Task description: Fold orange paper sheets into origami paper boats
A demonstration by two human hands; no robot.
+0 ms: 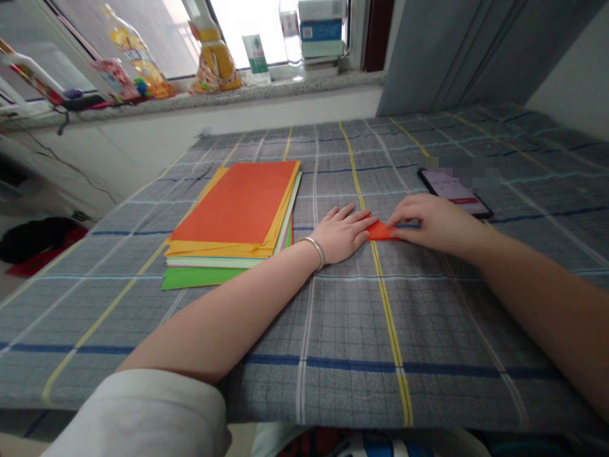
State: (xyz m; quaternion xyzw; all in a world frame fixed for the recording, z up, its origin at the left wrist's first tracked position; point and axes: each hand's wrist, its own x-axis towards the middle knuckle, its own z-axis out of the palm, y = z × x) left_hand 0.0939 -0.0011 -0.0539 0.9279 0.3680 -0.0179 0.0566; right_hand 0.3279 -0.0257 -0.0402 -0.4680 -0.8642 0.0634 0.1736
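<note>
A small piece of orange-red paper [379,231], seemingly folded, lies on the checked cloth between my hands. My left hand [339,233], with a silver bangle at the wrist, rests flat with its fingers spread, the fingertips over the paper's left end. At the other end, my right hand [421,221] has its thumb and fingers closed on the paper's right side. Part of the paper is hidden under the fingers. Left of my left hand sits a stack of coloured sheets [238,203], orange on top, with yellow, pale and green ones below.
Beyond my right hand lies a phone [457,193] with its screen lit. The grey checked cloth [352,330] covers the table. On the windowsill [285,87] stand bottles [214,54], a tube [255,57] and stacked boxes [321,30]. A grey curtain [457,57] hangs at the back right.
</note>
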